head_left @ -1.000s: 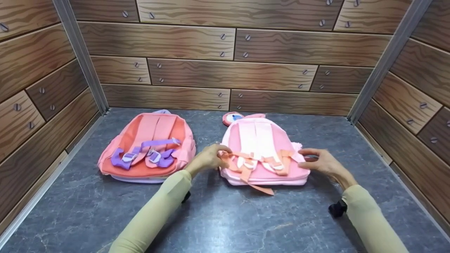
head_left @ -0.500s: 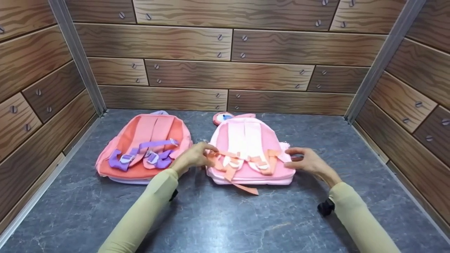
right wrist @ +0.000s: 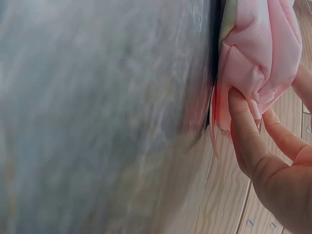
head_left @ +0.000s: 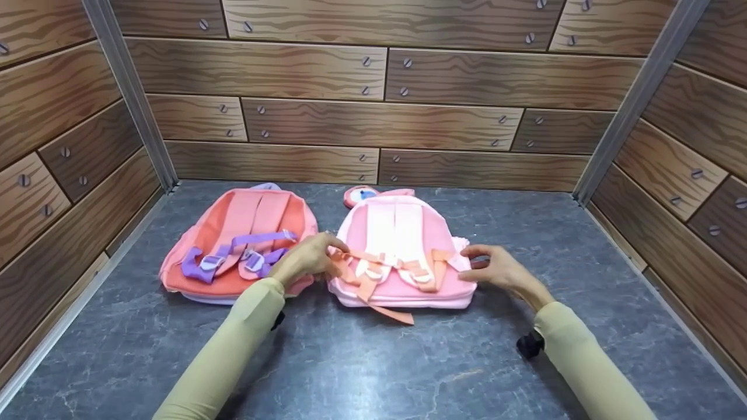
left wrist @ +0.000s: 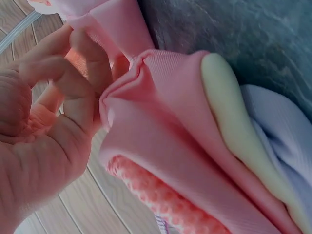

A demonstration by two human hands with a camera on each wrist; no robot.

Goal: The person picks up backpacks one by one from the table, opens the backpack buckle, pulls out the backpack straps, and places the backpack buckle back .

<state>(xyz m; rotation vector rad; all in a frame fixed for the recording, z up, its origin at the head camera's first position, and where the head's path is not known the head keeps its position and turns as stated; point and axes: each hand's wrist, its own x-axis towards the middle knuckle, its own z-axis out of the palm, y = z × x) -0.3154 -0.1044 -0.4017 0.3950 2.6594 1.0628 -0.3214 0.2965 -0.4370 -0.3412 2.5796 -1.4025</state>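
A light pink backpack (head_left: 394, 233) lies back side up on the dark tabletop, its orange straps (head_left: 432, 271) gathered across the lower part. My left hand (head_left: 310, 256) holds its left edge with curled fingers, between the two bags. On the opposite side my right hand (head_left: 502, 269) grips the right edge; in the right wrist view its fingers (right wrist: 246, 129) press into the pink side fabric. Just left lies a coral backpack (head_left: 233, 233) with purple straps (head_left: 201, 265). Its folded pink side (left wrist: 151, 105) is close to my left hand in the left wrist view.
The grey marbled tabletop (head_left: 373, 361) extends in front of both bags. Wood-patterned walls (head_left: 327, 122) enclose it at the back and both sides. A round eye-like piece (head_left: 360, 196) pokes out behind the pink backpack's top.
The pink backpack has slid left with both hands on it, closing the gap to the coral backpack. The coral backpack keeps its place; the view shifted slightly at first.
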